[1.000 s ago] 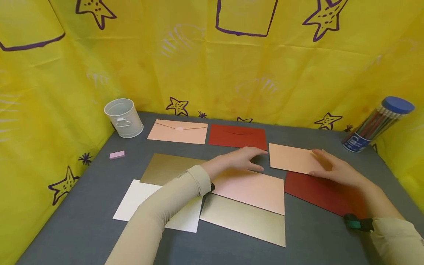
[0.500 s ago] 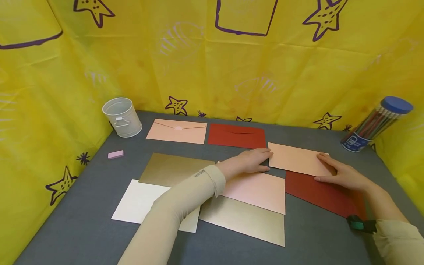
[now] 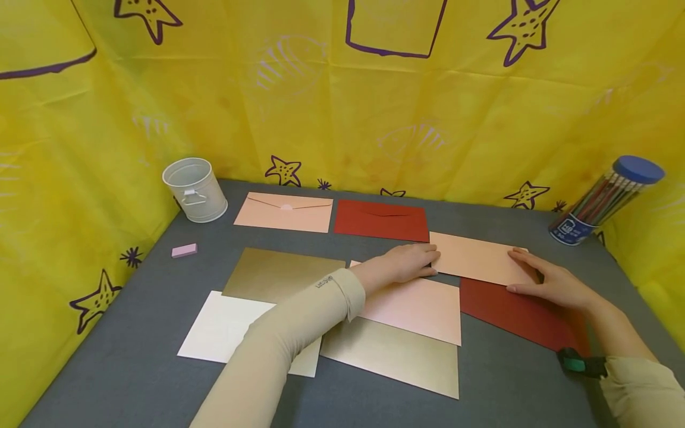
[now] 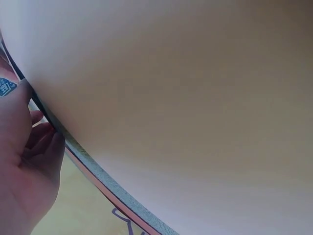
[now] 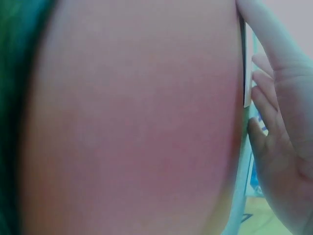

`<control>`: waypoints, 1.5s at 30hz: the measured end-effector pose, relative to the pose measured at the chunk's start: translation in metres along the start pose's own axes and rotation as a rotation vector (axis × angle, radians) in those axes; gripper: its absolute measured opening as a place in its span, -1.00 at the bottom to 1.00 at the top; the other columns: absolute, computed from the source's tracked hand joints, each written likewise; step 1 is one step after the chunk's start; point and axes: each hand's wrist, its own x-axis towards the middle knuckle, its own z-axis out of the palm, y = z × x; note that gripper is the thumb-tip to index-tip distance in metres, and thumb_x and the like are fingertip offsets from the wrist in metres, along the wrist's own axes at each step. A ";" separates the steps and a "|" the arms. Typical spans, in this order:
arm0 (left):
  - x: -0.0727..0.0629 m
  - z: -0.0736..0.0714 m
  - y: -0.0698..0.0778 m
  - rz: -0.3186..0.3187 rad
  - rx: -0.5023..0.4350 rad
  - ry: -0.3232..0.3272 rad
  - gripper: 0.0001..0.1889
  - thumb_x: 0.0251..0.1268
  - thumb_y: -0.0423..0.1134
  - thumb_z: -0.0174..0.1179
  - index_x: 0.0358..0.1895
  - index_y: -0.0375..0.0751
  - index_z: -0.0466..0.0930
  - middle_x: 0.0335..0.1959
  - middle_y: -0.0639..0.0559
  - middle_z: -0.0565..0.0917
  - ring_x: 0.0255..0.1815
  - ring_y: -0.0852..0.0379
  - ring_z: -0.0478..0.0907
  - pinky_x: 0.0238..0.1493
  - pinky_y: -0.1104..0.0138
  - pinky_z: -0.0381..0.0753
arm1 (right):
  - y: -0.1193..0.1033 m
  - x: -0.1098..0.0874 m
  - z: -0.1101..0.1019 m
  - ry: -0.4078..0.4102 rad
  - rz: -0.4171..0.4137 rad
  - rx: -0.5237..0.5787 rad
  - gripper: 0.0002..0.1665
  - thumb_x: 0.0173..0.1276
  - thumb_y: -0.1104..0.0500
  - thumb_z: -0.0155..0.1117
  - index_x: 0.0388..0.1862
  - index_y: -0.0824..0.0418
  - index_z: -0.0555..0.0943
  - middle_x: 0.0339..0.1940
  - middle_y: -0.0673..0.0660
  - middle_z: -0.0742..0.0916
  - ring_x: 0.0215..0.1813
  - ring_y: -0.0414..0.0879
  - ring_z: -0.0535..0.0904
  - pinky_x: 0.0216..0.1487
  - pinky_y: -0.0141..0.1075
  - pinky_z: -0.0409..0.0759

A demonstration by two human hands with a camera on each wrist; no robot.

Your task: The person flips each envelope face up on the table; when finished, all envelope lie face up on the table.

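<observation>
A peach envelope, plain side up, lies at the right of the middle in the head view. At its left end is my left hand, fingertips and thumb touching the short edge. My right hand touches the other end, its index finger at the far corner and its thumb on the near edge. Partly beneath that hand is a dark red envelope. A light pink envelope lies under my left wrist, overlapping a pale gold one. Both wrist views are mostly filled by blurred close surfaces.
Behind lie a flapped pink envelope and a bright red envelope. Left are a darker gold envelope, a white one, a pink eraser and a small metal bucket. A pencil tub stands back right.
My left hand has come right and now touches the peach envelope's left edge. The right hand has moved slightly right along its end. The envelope has slid very slightly left.
</observation>
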 end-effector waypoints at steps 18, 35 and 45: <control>-0.001 0.003 0.000 0.052 0.077 0.054 -0.53 0.61 0.02 -0.24 0.39 -0.06 0.37 0.43 0.00 0.35 0.42 0.15 0.27 0.32 0.36 0.32 | -0.003 -0.003 0.002 0.019 0.004 -0.001 0.09 0.27 -0.13 0.37 0.61 0.06 -0.01 0.57 0.37 0.00 0.49 0.48 -0.15 0.15 0.52 -0.05; -0.007 -0.013 0.001 0.025 -0.110 0.257 -0.61 0.59 0.00 -0.16 0.26 0.04 0.53 0.12 0.20 0.62 0.14 0.20 0.51 0.16 0.35 0.45 | -0.001 -0.020 -0.004 0.287 -0.133 0.081 -0.58 0.43 0.13 0.25 0.23 0.17 0.59 -0.03 -0.34 0.64 -0.12 -0.51 0.50 -0.21 -0.56 0.41; -0.012 -0.016 -0.007 -0.076 -0.295 0.412 -0.58 0.60 0.05 -0.24 -0.14 -0.02 0.63 -0.39 0.23 0.57 -0.27 0.29 0.49 -0.24 0.40 0.48 | -0.006 -0.015 -0.002 0.330 -0.160 0.284 -0.77 0.43 0.27 0.21 0.01 0.22 0.67 -0.19 -0.33 0.71 -0.19 -0.46 0.54 -0.23 -0.63 0.46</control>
